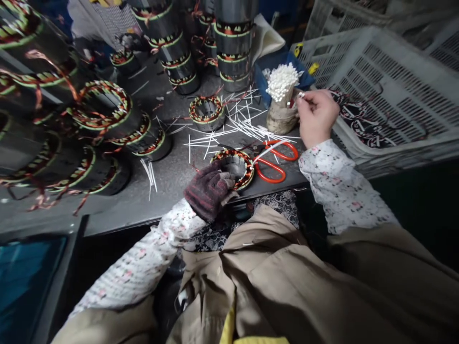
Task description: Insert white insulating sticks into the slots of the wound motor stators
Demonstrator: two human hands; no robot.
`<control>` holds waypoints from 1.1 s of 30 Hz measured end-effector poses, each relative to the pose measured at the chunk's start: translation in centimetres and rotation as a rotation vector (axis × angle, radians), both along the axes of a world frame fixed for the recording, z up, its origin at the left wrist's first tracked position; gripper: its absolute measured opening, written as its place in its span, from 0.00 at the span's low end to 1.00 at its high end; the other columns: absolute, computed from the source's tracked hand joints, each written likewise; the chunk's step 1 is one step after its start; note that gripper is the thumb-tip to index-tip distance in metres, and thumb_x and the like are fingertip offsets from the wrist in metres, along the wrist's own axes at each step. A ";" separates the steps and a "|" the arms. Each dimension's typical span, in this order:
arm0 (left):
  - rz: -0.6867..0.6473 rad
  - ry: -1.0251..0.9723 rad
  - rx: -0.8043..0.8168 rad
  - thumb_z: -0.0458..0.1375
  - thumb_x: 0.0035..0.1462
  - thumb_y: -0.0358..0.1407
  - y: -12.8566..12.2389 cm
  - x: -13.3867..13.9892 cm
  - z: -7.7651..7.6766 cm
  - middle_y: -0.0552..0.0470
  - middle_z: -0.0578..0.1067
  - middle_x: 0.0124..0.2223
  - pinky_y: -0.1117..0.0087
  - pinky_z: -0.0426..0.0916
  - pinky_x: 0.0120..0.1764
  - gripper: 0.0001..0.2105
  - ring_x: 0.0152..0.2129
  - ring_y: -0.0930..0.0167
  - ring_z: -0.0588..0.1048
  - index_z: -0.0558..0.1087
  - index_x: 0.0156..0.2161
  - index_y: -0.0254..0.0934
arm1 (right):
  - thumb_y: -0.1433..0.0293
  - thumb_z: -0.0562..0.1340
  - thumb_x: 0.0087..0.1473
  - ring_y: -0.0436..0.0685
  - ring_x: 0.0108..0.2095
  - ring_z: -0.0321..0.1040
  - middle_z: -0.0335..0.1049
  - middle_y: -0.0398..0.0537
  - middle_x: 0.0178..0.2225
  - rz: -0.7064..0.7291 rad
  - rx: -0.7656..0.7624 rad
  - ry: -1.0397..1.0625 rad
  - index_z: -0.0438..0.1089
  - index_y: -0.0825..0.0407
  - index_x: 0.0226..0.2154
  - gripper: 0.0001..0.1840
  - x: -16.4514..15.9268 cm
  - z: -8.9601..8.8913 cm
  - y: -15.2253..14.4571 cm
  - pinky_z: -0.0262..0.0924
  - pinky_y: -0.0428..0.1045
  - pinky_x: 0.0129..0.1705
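Note:
My left hand [210,188], in a dark knitted glove with bare fingertips, grips the near-left rim of a motor stator [247,176] wound with copper wire. A white cable tie [268,153] sticks out from the stator's right rim, over orange-handled scissors [270,171]. My bare right hand [317,114] is closed in a pinch beside a cloth-wrapped holder [281,117]. Between its fingertips shows a small white end, apparently of a cable tie. A dense bundle of white cable ties [283,81] stands heads-up in the holder.
Loose white strips [244,126] litter the bench around another small stator [207,113]. Stacked stators [233,52] stand at the back and left, copper leads hanging out. A blue bin [263,71] is behind the holder. Right of it stands a white plastic crate [390,86] with dark wires inside.

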State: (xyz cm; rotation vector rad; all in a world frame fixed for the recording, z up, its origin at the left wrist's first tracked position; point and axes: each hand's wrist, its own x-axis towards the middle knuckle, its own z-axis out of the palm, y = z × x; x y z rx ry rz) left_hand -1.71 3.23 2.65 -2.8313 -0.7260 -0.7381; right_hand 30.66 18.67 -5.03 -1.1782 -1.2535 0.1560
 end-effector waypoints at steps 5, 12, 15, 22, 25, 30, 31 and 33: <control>0.189 -0.131 0.076 0.63 0.65 0.37 -1.6 1.6 -1.2 0.46 0.83 0.44 0.52 0.76 0.56 0.07 0.44 0.64 0.84 0.72 0.43 0.36 | 0.51 0.63 0.66 0.54 0.32 0.75 0.78 0.44 0.44 0.127 0.055 0.120 0.74 0.38 0.42 0.11 -2.2 3.4 -8.4 0.70 0.54 0.29; 0.281 -0.090 0.026 0.63 0.65 0.37 -2.0 2.1 -0.9 0.41 0.82 0.50 0.50 0.75 0.59 0.07 0.50 0.62 0.82 0.75 0.44 0.35 | 0.76 0.60 0.63 0.54 0.37 0.81 0.82 0.45 0.38 0.523 0.195 -0.445 0.72 0.47 0.43 0.09 -5.2 3.7 -19.6 0.75 0.49 0.36; 0.278 -0.061 0.006 0.62 0.66 0.37 -2.0 2.1 -1.0 0.41 0.82 0.50 0.48 0.71 0.62 0.07 0.50 0.62 0.81 0.75 0.43 0.35 | 0.76 0.57 0.62 0.57 0.45 0.80 0.81 0.52 0.43 0.653 0.280 -0.436 0.71 0.49 0.42 0.10 -5.4 1.9 -20.8 0.78 0.52 0.43; 0.267 -0.114 0.044 0.63 0.62 0.35 -2.0 2.2 -1.2 0.41 0.82 0.48 0.48 0.71 0.62 0.12 0.48 0.59 0.81 0.69 0.48 0.33 | 0.75 0.56 0.61 0.55 0.33 0.76 0.76 0.49 0.32 0.694 0.298 -0.379 0.65 0.49 0.35 0.05 -5.2 -0.3 -20.9 0.75 0.51 0.37; 0.338 -0.121 0.028 0.64 0.62 0.39 -2.2 2.3 -1.6 0.40 0.80 0.50 0.51 0.72 0.61 0.26 0.50 0.59 0.81 0.64 0.61 0.33 | 0.75 0.56 0.61 0.54 0.32 0.75 0.76 0.47 0.31 0.668 0.267 -0.391 0.66 0.49 0.35 0.06 -5.7 0.0 -20.3 0.74 0.50 0.36; 0.410 -0.331 -0.277 0.57 0.70 0.43 -2.6 2.9 -2.3 0.37 0.74 0.62 0.60 0.76 0.57 0.30 0.53 0.65 0.80 0.53 0.71 0.37 | 0.72 0.60 0.65 0.51 0.32 0.77 0.79 0.46 0.32 0.676 0.065 -0.165 0.71 0.51 0.34 0.07 -9.0 1.1 -18.0 0.71 0.46 0.35; 0.395 -0.397 -0.342 0.54 0.72 0.41 -2.6 3.0 -2.3 0.38 0.75 0.61 0.62 0.77 0.57 0.26 0.54 0.66 0.79 0.57 0.69 0.37 | 0.71 0.61 0.65 0.50 0.30 0.75 0.78 0.44 0.30 0.677 0.025 -0.100 0.71 0.51 0.32 0.08 -9.6 1.4 -17.7 0.69 0.46 0.33; 0.361 -0.474 -0.387 0.54 0.72 0.38 -2.5 3.1 -2.0 0.41 0.78 0.56 0.61 0.76 0.57 0.15 0.54 0.67 0.79 0.70 0.59 0.38 | 0.69 0.62 0.66 0.49 0.25 0.70 0.76 0.43 0.28 0.668 -0.026 -0.024 0.73 0.52 0.32 0.10 -10.4 2.0 -17.4 0.66 0.45 0.30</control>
